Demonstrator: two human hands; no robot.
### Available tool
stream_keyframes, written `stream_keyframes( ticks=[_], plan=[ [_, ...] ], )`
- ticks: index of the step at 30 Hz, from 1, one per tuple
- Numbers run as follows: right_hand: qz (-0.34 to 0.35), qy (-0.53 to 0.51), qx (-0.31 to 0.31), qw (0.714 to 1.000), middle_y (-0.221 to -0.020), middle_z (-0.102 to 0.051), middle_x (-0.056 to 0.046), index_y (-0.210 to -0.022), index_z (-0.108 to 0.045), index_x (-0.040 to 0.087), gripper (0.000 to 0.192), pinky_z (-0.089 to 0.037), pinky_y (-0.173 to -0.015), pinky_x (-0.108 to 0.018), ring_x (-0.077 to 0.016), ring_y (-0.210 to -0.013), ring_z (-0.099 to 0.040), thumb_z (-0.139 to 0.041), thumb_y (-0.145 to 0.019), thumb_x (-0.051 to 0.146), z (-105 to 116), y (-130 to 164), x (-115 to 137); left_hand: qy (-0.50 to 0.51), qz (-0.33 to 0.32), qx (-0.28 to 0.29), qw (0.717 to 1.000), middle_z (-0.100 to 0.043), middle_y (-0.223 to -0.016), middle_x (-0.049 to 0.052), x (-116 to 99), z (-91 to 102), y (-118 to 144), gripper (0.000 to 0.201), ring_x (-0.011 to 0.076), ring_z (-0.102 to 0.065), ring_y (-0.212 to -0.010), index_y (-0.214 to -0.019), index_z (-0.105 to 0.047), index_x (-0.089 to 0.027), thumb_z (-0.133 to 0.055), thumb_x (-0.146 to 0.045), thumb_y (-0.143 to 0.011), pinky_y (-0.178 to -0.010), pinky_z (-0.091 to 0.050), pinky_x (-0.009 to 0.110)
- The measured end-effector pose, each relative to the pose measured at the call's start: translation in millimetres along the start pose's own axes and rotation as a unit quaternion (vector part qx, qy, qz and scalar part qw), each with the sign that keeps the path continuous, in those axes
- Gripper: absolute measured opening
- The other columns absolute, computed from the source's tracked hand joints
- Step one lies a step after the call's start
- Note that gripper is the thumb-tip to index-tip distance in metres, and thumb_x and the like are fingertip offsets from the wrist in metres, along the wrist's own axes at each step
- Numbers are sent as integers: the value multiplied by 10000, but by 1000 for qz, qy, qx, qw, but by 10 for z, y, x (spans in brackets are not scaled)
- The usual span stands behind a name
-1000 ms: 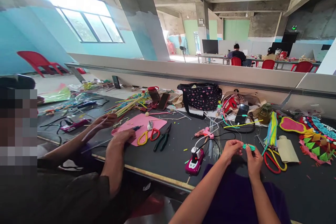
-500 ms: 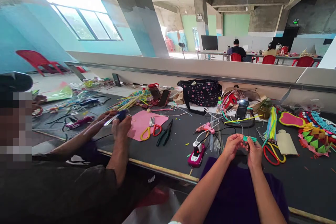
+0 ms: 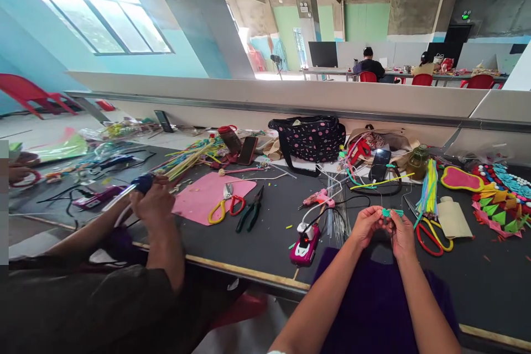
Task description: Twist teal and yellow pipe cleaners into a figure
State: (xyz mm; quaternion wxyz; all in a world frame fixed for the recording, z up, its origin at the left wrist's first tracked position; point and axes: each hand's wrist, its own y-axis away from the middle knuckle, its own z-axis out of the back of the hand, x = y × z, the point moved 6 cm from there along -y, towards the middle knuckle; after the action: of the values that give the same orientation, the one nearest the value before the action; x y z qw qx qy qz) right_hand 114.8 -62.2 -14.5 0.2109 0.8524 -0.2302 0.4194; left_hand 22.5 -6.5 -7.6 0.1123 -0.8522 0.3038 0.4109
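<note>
Near the table's front edge, my left hand [image 3: 367, 227] and my right hand [image 3: 402, 233] are close together with fingers pinched. Between them they hold a small teal-green strip [image 3: 392, 213], whose exact kind I cannot make out. A thin wire seems to rise from the fingers. Just right of my right hand lie scissors [image 3: 431, 237] with red and yellow handles. Behind these stands a bundle of pastel stems [image 3: 429, 188], beside a beige bottle-shaped cutout [image 3: 454, 217]. Left of my left hand are thin metal wires [image 3: 341, 215] and a pink glue gun [image 3: 321, 198].
A purple power socket [image 3: 305, 246] with a white plug sits to the left. Further left are pliers [image 3: 250, 210], more scissors [image 3: 227, 204] and pink sheet [image 3: 194, 196]. A co-worker's hand [image 3: 153, 199] holds a dark-blue-ended tool. A dotted bag [image 3: 311, 141] stands at the back.
The view has shifted slightly, so most things sit further left. The co-worker's hands have moved left and lower. My hands keep hold of the green strip and have hardly moved.
</note>
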Motion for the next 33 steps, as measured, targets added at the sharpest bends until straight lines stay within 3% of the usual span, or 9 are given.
stream_keyframes(
  ticks=[9,16,24,27,33],
  plan=[
    [-4,30,10,999,-563,-588,48,-705,-626,175,298,-384,-421,-222,-74,-428,-456,-760,-633,431,22,-160,-84,-3,15,-16,1000,-585,-633,-2,75,70,-159,410,59,-456,-488,-832,-647,-102,-830,-389,-604,-547,-452,235],
    [-34,23,31,999,-561,-586,37,-682,-609,169,297,-385,-424,-215,-83,-444,-498,-758,-646,424,-13,-145,-144,22,32,16,999,-551,-598,-17,122,70,-161,403,62,-459,-483,-816,-588,-131,-817,-400,-621,-524,-411,206],
    [36,62,4,997,-579,-609,23,-727,-650,151,302,-346,-436,-210,-82,-456,-488,-765,-651,419,-35,-95,-68,30,21,31,999,-556,-620,-7,63,40,-160,386,82,-489,-489,-787,-560,-143,-764,-448,-666,-528,-450,228],
    [56,83,-11,995,-580,-614,13,-751,-664,146,308,-329,-436,-202,-86,-471,-489,-765,-651,419,-37,-60,-50,5,-7,14,1000,-537,-609,-9,21,32,-158,414,99,-517,-510,-735,-542,-145,-742,-503,-672,-524,-455,235],
    [113,134,-15,984,-557,-578,26,-750,-677,147,297,-303,-435,-199,-69,-461,-412,-733,-682,431,-48,-1,5,-61,-31,-30,997,-541,-589,-27,-25,42,-161,411,82,-510,-483,-659,-492,-155,-811,-407,-593,-506,-424,214]
  ],
)
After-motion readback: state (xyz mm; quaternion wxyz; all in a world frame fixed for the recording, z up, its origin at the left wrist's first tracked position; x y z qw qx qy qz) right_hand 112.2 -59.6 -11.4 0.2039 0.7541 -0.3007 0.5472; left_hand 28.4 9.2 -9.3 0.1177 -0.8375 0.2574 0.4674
